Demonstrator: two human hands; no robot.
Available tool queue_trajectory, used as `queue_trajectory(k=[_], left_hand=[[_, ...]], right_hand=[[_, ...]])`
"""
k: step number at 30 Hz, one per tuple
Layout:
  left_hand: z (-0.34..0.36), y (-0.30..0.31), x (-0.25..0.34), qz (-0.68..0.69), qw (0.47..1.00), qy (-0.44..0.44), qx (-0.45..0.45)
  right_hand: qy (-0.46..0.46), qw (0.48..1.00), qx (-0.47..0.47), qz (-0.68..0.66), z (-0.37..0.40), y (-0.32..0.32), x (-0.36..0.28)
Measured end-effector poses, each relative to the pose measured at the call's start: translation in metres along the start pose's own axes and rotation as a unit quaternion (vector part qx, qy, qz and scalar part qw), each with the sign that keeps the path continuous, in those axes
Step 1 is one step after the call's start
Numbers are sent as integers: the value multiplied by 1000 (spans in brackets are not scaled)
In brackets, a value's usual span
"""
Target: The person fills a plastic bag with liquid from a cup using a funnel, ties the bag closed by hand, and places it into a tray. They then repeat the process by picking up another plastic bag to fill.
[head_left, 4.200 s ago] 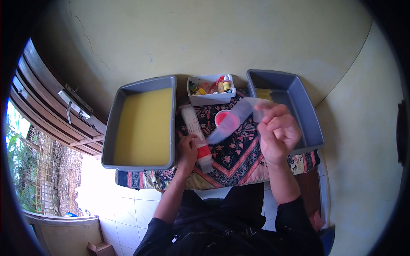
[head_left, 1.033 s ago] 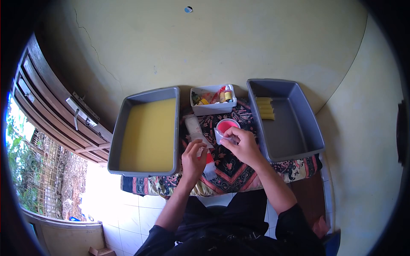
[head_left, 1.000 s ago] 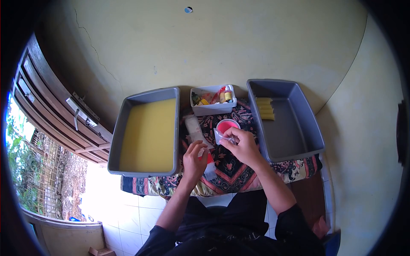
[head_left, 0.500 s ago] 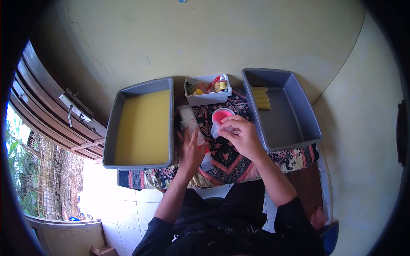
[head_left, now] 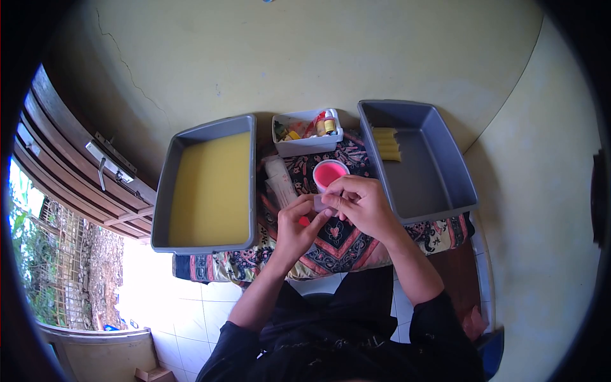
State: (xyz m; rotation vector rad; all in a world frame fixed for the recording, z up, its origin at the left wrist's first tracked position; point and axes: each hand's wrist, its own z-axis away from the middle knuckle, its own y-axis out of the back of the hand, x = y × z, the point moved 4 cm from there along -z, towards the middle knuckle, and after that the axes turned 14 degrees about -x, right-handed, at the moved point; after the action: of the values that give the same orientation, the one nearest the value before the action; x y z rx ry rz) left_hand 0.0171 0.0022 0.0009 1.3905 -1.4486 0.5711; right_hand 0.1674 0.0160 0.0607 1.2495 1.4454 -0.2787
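Observation:
My left hand (head_left: 298,229) and my right hand (head_left: 363,207) meet over the patterned cloth, both with fingers pinched on a small translucent plastic piece (head_left: 323,204) between them. Something red shows beneath the left fingers. Just beyond the right fingertips stands a round cup (head_left: 331,173) with bright pink contents. Clear plastic packaging (head_left: 279,179) lies on the cloth beyond my left hand.
On the left is a grey tray (head_left: 253,191) with a yellow sheet or liquid. A second grey tray (head_left: 423,172) at right holds several yellow rolls (head_left: 386,144). Between them sits a white box (head_left: 307,148) of small bottles. The patterned cloth (head_left: 369,254) lies beneath.
My left hand has come off the packaging and moved right to meet my right hand at the plastic piece. My right hand has shifted slightly toward me.

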Motion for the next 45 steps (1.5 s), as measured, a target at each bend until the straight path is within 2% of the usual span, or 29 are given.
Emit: queue_trajectory(k=[1,3,4,5,6,7,9,13,15,17,19,20,21,22,23,24,26,27,28,29,30,32,34,36,40,41,43,45], left_hand=[[1,1,0,0,1000,-2,-1],[4,0,-4,27,996,67,-44],[5,1,-1,26,996,67,-44],[7,0,-2,7,990,118,-78],[10,-3,-5,-14,979,170,-112],[12,-3,-5,-14,979,170,-112],[15,-5,-4,28,987,128,-96],[21,-3,-25,133,977,145,-79],[21,6,-20,216,965,143,31],[20,13,-18,229,964,120,64],[17,19,-14,263,958,51,105],[14,19,-14,263,958,51,106],[13,23,-12,267,951,16,156],[13,27,-9,270,940,-20,206],[12,30,-9,289,932,-14,219],[10,33,-5,289,932,-15,219],[6,39,8,207,957,-17,204],[3,42,14,207,956,-18,205],[-3,40,20,149,981,11,125],[-9,38,25,89,994,40,47],[-11,39,28,89,994,39,48],[-17,32,39,-53,997,37,-44],[-19,31,47,-88,994,14,-59],[-19,28,48,-172,980,-5,-103],[-15,32,59,-211,971,29,-109],[-16,34,63,-167,981,30,-94],[-16,35,63,-121,989,31,-80],[-14,37,57,-22,995,84,-40]], right_hand=[[-26,999,9,-29,0,2,-1],[-53,997,18,-59,3,2,0],[-34,991,64,-113,4,5,2],[-16,980,109,-166,7,8,4],[-16,980,109,-166,7,10,4],[14,967,156,-200,8,16,2],[57,944,225,-236,13,27,2],[82,922,295,-237,20,46,2],[96,906,311,-269,24,53,4],[106,890,329,-299,26,58,2],[93,895,318,-299,27,59,6],[79,900,308,-298,28,59,10],[79,900,308,-298,31,59,18],[34,926,293,-236,32,57,29],[-10,945,277,-173,32,55,37],[-9,945,276,-172,31,51,39],[-37,964,264,-10,30,40,34],[-13,961,253,114,29,39,26],[-13,960,254,115,30,38,22],[20,980,189,62,26,32,17],[53,991,124,8,22,24,11],[24,997,29,-70,16,10,2],[12,1000,-12,3,10,2,-13],[0,1000,-18,14,5,-3,-12],[-30,999,-21,19,4,-9,1],[-30,999,-23,19,3,-11,4],[-39,989,22,-143,5,-13,12],[-60,983,23,-170,4,-13,9]])
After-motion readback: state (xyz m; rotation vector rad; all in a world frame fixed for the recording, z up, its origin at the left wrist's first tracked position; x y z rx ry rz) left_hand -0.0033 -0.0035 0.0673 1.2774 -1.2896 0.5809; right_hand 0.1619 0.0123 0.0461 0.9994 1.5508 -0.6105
